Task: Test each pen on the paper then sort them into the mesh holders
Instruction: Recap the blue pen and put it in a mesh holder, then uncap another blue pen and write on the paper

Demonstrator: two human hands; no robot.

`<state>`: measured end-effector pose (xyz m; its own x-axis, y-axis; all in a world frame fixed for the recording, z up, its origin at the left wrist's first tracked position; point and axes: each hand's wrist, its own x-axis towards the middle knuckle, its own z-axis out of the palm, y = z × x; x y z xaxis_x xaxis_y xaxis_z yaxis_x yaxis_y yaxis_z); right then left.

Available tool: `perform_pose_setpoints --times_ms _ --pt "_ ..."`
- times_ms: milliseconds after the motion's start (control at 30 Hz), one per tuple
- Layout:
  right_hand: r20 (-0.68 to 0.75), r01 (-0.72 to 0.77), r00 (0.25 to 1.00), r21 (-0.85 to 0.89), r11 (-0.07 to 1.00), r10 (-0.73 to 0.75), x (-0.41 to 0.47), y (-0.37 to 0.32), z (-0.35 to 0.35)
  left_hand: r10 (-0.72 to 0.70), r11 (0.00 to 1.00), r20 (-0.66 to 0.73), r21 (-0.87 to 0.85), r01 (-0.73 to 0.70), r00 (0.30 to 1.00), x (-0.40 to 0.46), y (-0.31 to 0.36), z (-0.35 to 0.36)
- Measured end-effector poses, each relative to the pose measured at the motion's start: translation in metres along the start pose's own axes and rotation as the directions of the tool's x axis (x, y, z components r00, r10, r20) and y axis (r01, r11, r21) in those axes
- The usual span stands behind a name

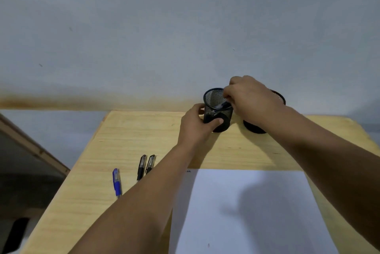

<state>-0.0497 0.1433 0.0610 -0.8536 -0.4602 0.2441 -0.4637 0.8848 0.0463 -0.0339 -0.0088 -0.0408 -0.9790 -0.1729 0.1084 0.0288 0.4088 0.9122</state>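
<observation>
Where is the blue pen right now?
The blue pen lies on the wooden table, near its left edge, just left of two black pens and left of the white paper.

Two black mesh holders (216, 118) on a pale, grained wood worktop (127, 134); white paper (257, 212); one blue pen (117, 182), two black pens (141, 167); grey-blue wall (164, 27).

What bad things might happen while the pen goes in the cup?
The left mesh holder looks tipped toward the camera in the left hand, so the pen held by the right hand may slide out. The right forearm hides the other holder and might bump it.
</observation>
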Motion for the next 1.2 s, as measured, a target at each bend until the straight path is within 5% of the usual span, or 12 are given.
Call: perform_pose_setpoints --times_ms 200,333,467,767,900,1033,1200 --pt "0.029 -0.030 0.999 -0.003 1.000 0.030 -0.002 -0.002 0.010 0.016 1.000 0.015 0.023 -0.016 1.000 -0.003 0.003 -0.002" --pt "-0.164 -0.057 0.985 -0.038 0.998 0.050 -0.017 -0.005 0.010 -0.009 0.997 0.041 0.081 0.005 0.999 -0.006 0.006 -0.009" --pt "-0.306 -0.065 0.947 0.123 0.990 0.100 -0.040 -0.020 0.011 -0.012 0.993 0.050 0.121 0.006 0.999 -0.020 0.004 -0.036" --pt "0.024 -0.045 0.999 0.446 0.894 0.038 -0.090 -0.116 0.045 0.008 0.948 0.027 0.317 -0.016 1.000 -0.089 -0.031 -0.147" --pt "0.075 0.000 0.996 0.519 0.855 -0.046 -0.098 -0.173 0.048 0.012 0.856 0.054 0.515 -0.038 0.998 -0.107 -0.049 -0.191" --pt "0.124 0.025 0.988 0.478 0.878 -0.095 -0.104 -0.227 0.049 -0.020 0.715 0.204 0.687 -0.129 0.979 -0.116 -0.065 -0.217" --pt "0.209 0.013 0.976 0.249 0.968 -0.067 -0.108 -0.262 0.050 0.027 0.666 0.258 0.716 -0.209 0.966 -0.124 -0.085 -0.227"
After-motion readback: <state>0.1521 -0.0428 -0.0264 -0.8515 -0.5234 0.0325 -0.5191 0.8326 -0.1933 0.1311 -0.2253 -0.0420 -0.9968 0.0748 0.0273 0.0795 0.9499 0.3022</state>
